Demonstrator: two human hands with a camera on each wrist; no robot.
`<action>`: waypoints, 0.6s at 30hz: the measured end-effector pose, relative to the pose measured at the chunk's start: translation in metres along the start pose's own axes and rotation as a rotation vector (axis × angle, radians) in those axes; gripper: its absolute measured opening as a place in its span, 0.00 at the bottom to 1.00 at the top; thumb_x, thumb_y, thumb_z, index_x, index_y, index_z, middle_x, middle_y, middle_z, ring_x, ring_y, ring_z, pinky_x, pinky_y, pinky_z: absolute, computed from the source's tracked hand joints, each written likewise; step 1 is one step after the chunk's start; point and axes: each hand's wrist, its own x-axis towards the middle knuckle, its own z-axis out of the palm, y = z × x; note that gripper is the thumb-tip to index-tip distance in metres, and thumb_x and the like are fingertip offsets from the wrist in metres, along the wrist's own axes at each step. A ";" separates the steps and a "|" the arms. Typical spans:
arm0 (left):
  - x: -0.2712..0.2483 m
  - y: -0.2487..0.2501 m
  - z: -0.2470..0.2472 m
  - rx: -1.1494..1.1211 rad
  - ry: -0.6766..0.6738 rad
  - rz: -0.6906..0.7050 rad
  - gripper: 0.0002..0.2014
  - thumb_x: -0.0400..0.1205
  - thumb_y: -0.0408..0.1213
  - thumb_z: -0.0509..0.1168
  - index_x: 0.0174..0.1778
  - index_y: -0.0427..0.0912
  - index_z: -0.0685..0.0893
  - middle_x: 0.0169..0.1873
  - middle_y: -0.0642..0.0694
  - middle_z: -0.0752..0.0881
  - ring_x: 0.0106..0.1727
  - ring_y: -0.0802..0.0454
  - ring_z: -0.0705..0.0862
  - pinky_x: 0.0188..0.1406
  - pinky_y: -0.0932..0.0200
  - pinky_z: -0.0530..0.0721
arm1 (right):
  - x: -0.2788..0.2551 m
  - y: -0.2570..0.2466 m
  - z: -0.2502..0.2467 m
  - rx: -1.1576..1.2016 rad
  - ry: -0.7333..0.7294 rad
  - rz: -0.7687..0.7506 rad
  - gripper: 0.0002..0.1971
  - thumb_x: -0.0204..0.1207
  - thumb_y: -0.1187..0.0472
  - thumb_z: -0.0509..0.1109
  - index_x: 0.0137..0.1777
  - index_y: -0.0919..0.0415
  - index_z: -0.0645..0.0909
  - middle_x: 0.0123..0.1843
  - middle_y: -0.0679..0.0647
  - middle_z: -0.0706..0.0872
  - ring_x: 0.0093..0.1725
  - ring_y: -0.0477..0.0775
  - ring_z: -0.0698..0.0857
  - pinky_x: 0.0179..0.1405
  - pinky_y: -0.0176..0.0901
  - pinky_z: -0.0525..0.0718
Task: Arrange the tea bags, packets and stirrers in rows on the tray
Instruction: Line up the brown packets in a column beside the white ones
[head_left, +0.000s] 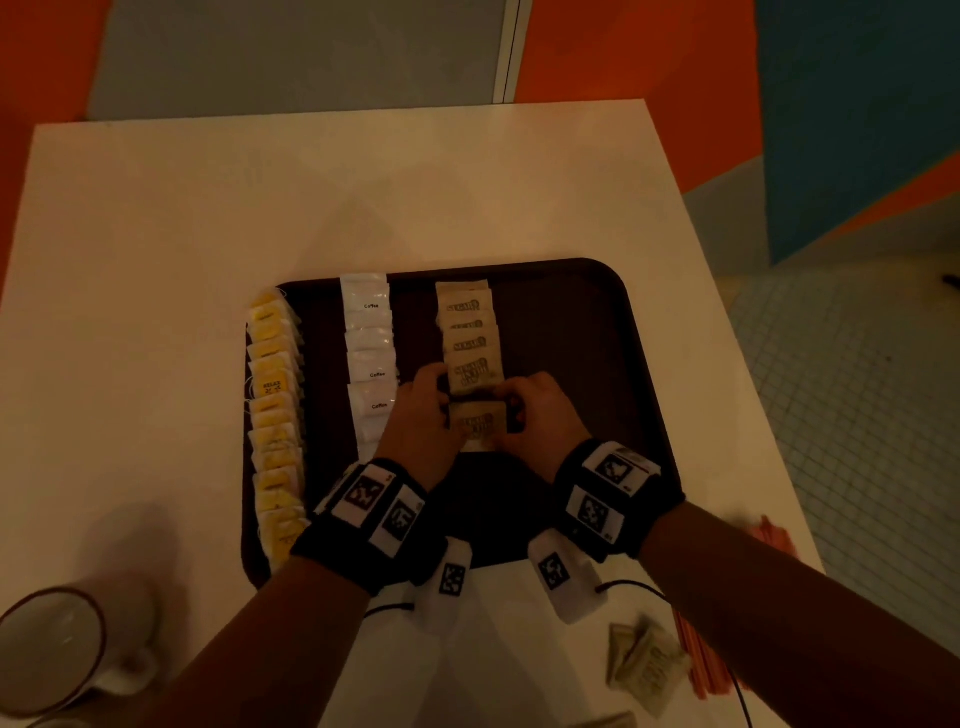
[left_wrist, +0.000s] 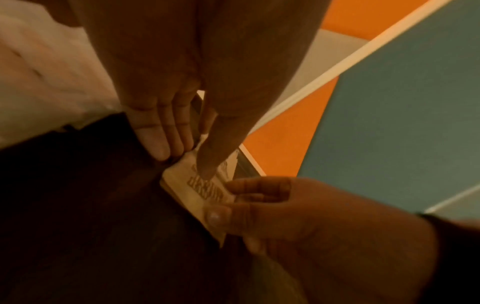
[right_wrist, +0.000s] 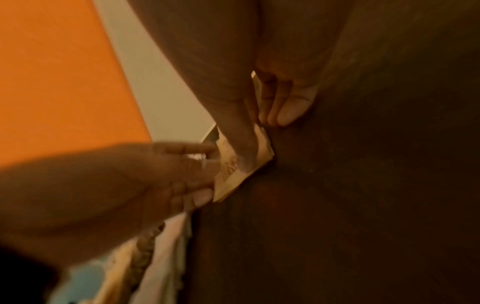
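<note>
On the dark brown tray (head_left: 571, 332) lie three rows: yellow tea bags (head_left: 272, 415) along its left edge, white coffee packets (head_left: 370, 358), and brown sugar packets (head_left: 470, 332). At the near end of the sugar row, both hands hold one brown sugar packet (head_left: 475, 422) flat against the tray. My left hand (head_left: 441, 410) pinches its left edge, thumb on top (left_wrist: 185, 160). My right hand (head_left: 506, 415) pinches its right edge, thumb on the printed face (right_wrist: 262, 139). The packet (left_wrist: 197, 191) (right_wrist: 231, 176) overlaps the one behind it.
A white mug (head_left: 52, 649) stands on the white table (head_left: 156, 234) at the near left. Loose sugar packets (head_left: 644, 670) and orange stirrers (head_left: 698, 660) lie near the table's right edge, beside my right forearm. The tray's right third is bare.
</note>
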 end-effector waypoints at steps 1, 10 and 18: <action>0.001 -0.001 0.003 0.035 0.008 0.021 0.31 0.74 0.28 0.69 0.70 0.50 0.66 0.60 0.43 0.76 0.54 0.51 0.81 0.54 0.54 0.85 | 0.001 -0.001 0.002 -0.016 -0.001 -0.007 0.23 0.68 0.63 0.76 0.63 0.61 0.75 0.64 0.57 0.72 0.61 0.53 0.76 0.56 0.32 0.73; 0.009 0.005 0.000 0.057 0.077 0.071 0.24 0.75 0.24 0.65 0.64 0.45 0.70 0.57 0.39 0.77 0.50 0.51 0.79 0.40 0.70 0.78 | 0.010 -0.004 -0.010 0.046 0.062 -0.066 0.12 0.72 0.66 0.71 0.54 0.64 0.76 0.57 0.59 0.81 0.50 0.52 0.80 0.51 0.45 0.81; 0.007 0.011 -0.010 -0.014 0.069 0.065 0.17 0.78 0.24 0.62 0.60 0.44 0.71 0.58 0.41 0.79 0.55 0.50 0.81 0.38 0.69 0.79 | 0.013 0.003 -0.014 0.070 0.099 0.009 0.06 0.77 0.59 0.66 0.51 0.59 0.79 0.60 0.57 0.77 0.58 0.53 0.78 0.56 0.40 0.76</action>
